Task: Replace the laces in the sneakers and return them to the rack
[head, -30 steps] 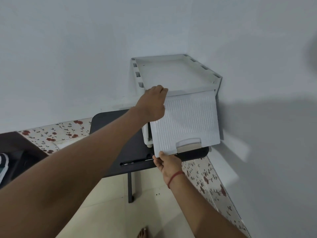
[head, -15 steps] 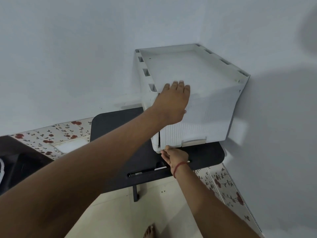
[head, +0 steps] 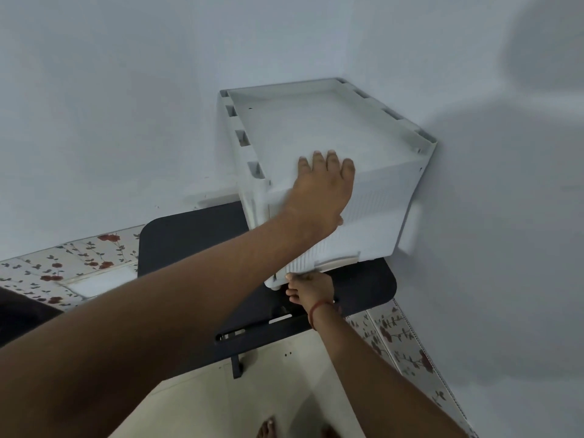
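Left hand [head: 319, 191]: lay flat on the white shoe box [head: 373, 191], steadying it.
Right hand [head: 311, 287]: grip pinched the door's [head: 344, 235] bottom edge, likely closing it.

Rack [head: 373, 213] inside hidden behind closed door; right hand [head: 311, 289] grip unclear, maybe touching bottom edge.

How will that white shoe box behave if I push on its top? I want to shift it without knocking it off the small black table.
The white shoe box looks like thin moulded plastic, so probably light and apt to slide. It fills much of the black table, so a hard shove might tip it. The left hand lies flat on top, steadying it.
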